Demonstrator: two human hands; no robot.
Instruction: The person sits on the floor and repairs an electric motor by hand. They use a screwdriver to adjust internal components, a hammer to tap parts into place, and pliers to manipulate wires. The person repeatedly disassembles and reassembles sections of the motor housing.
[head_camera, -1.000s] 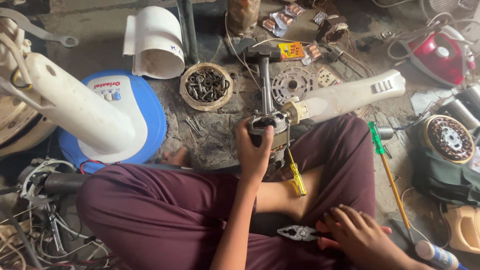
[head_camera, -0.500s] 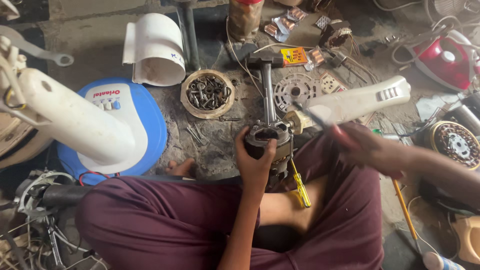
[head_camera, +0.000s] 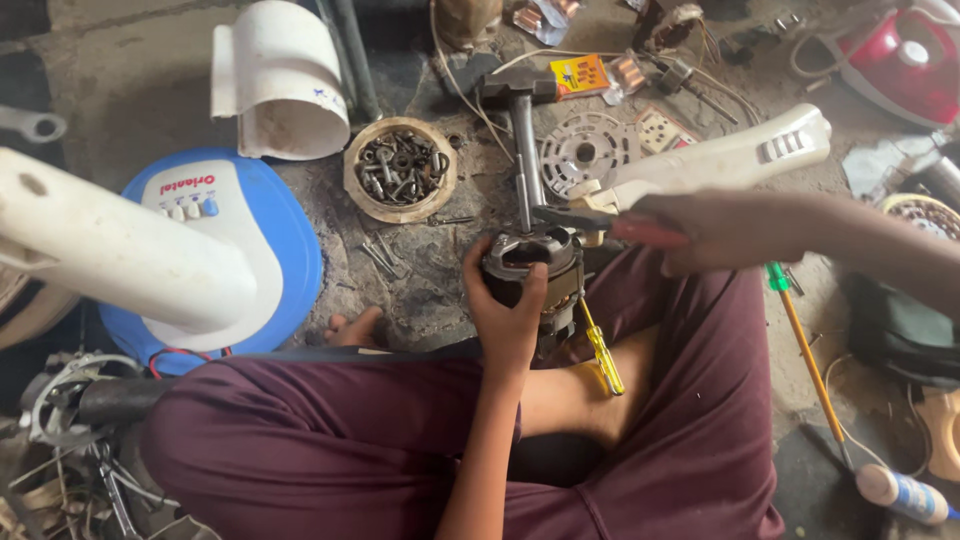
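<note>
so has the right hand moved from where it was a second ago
Yes. The right hand has come up from the lap with red-handled pliers, now level with the motor.

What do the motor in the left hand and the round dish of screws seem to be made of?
The motor, gripped by the left hand, looks like dull grey metal, darkened and greasy, with a bare steel shaft standing up. The dish has a tan, matt rim, maybe wood or worn plastic; the look leaves that open.

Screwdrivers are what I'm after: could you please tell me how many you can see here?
2. A yellow-handled screwdriver lies on the person's lap below the motor held by the left hand; a green-handled screwdriver lies on the floor beside the right knee. More may hide among the clutter.
</note>
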